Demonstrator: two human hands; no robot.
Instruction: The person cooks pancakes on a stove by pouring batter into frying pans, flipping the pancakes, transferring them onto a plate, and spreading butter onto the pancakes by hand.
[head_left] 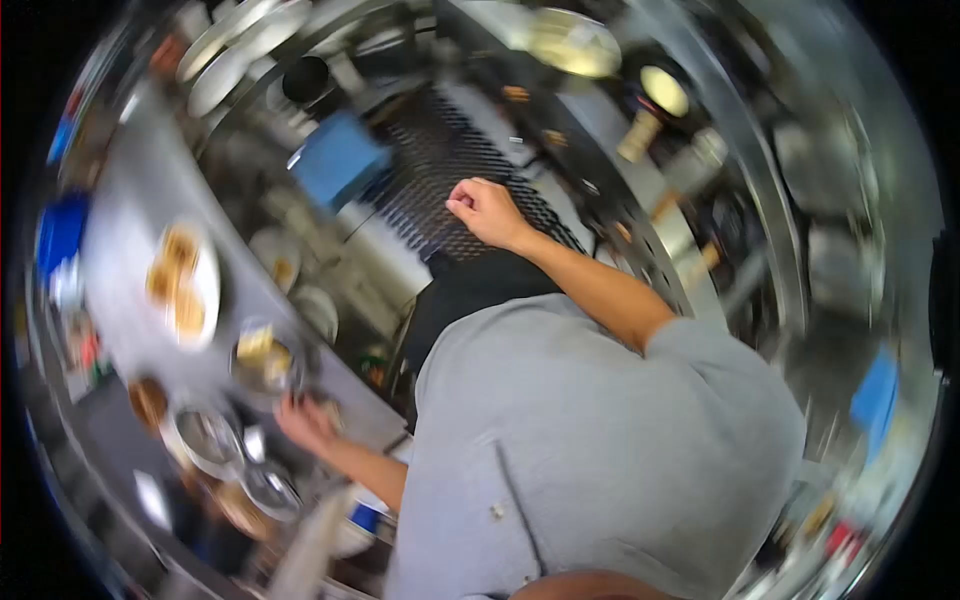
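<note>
The metal bowl (248, 380) sits left of the middle of the frame, on the shiny counter (135, 205). It has some yellow food (257, 346) in it. Your left hand (308, 422) is just below the bowl and a little to its right, with the fingertips up close to the rim. It is too blurry there, so I cannot tell if you touch the bowl, or if those fingers are curled around something.

Above the bowl and a bit to its left, there is a long white plate (208, 275) with round, tan food (187, 312) on it. Below the bowl, toward the lower left of the frame, you have a round silver pot (207, 440) and a smaller silver bowl (270, 490) near each other.

Your right hand (487, 213) is well apart from the metal bowl, near the top middle of the frame. Its fingers are curled in a loose fist, and I see nothing in it. Under it is the dark floor mat (425, 140) with lots of holes. A blue box (342, 160) is to the left of that hand.
</note>
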